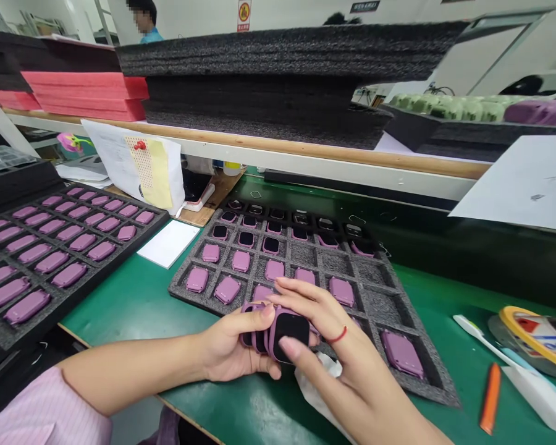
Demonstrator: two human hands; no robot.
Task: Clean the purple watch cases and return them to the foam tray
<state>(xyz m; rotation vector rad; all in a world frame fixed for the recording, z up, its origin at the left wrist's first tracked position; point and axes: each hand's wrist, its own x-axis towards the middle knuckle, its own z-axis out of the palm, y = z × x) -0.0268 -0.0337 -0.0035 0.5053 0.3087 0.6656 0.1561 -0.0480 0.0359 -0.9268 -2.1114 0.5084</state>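
At the left of the scene a dark foam tray (95,278) carries rows of purple cases (69,275), each in its own compartment. Beyond it, pink foam slabs (83,96) lie stacked on a shelf (306,151), with a person in blue (151,36) farther off. A white sheet with a yellow note (160,179) hangs below the shelf, and a white card (168,243) lies on the green tabletop (130,309) between the left tray and the middle one.

The left hand (236,346), below a striped pink sleeve (60,408), has its grip closed around a row of purple watches (291,334) standing face to back, held over the near edge of the middle foam tray (389,307). That tray holds dark screens facing up in its far rows and purple backs facing up in its nearer ones.

The right hand (333,334), with a red band (337,334) at the wrist, arches over the held watches, thumb before the nearest screen; whether its grip is closed on them I cannot tell. Beneath it is a white tissue (322,389). Farther right are an orange tool (491,398), a white brush (467,327) and a clear tub with a yellow rim (537,340).
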